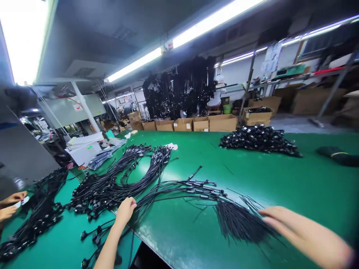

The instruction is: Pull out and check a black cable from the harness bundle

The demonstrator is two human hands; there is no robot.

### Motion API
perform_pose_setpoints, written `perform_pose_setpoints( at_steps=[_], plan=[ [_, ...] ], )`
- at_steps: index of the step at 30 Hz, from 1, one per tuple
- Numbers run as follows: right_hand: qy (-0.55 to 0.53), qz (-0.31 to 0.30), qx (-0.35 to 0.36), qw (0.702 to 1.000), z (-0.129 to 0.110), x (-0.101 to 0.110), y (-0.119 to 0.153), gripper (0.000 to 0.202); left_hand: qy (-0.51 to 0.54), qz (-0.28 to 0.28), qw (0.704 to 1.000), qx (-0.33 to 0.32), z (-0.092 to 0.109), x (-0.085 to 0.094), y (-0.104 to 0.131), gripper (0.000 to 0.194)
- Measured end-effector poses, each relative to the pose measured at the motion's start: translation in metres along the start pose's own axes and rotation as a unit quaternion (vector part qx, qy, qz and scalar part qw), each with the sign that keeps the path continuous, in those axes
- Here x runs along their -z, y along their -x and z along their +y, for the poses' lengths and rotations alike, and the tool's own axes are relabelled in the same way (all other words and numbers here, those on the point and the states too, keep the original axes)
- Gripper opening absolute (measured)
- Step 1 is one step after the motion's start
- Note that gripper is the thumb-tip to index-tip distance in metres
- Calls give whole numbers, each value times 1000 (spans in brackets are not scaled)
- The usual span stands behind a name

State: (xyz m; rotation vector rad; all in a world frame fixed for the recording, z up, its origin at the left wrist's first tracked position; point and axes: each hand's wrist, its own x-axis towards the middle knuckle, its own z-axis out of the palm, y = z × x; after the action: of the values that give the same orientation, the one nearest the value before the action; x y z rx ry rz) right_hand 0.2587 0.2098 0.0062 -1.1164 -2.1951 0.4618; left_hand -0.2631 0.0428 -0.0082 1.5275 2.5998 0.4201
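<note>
My left hand [125,210] is closed on a bundle of thin black cables [179,188] at the near edge of the green table [252,175]. The cables fan out to the right and end in a brush of loose wire ends [238,222]. My right hand [283,221] lies flat with fingers stretched out, its fingertips at those wire ends; it is blurred. A second curved bundle of black cables [131,168] with plugs lies just beyond my left hand.
A pile of black connectors [259,140] sits at the far right of the table. Cardboard boxes [221,122] line the far edge under hanging black cables [182,87]. Another person's hands [11,204] work at the left beside more cables [36,216].
</note>
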Motion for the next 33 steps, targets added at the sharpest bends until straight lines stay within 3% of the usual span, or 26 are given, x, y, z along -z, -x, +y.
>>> perform_pose_setpoints(
  at_steps=[3,6,8,12,15,19,22,25,30,33],
  plan=[
    [-33,-193,71,978,-67,-31,-36,25,41,-5,999,-12,-8,-2,-2,16],
    [-20,-226,134,965,-136,-82,-82,27,57,-1,998,-29,-12,-7,2,25],
    [-12,-226,147,963,-167,-120,-113,27,59,-3,997,-40,-13,-12,5,26],
    [56,-208,101,971,-190,-182,-163,26,60,-2,998,-36,-15,-24,7,23],
    [104,-213,86,968,-190,-199,-185,16,74,-2,997,-27,-22,-31,5,25],
    [107,-190,149,964,-194,-188,-202,10,126,-10,992,-15,-28,-35,-1,43],
    [80,-164,219,959,-208,-166,-207,10,181,-29,983,-22,-21,-32,-8,54],
    [47,-121,258,957,-229,-136,-210,17,237,-65,968,-48,-13,-25,-15,54],
    [-59,64,205,975,-267,-73,-230,20,300,-94,946,-75,-10,-5,-14,48],
    [-141,138,174,965,-287,-38,-238,22,331,-89,936,-86,-2,3,-8,42]
  ],
)
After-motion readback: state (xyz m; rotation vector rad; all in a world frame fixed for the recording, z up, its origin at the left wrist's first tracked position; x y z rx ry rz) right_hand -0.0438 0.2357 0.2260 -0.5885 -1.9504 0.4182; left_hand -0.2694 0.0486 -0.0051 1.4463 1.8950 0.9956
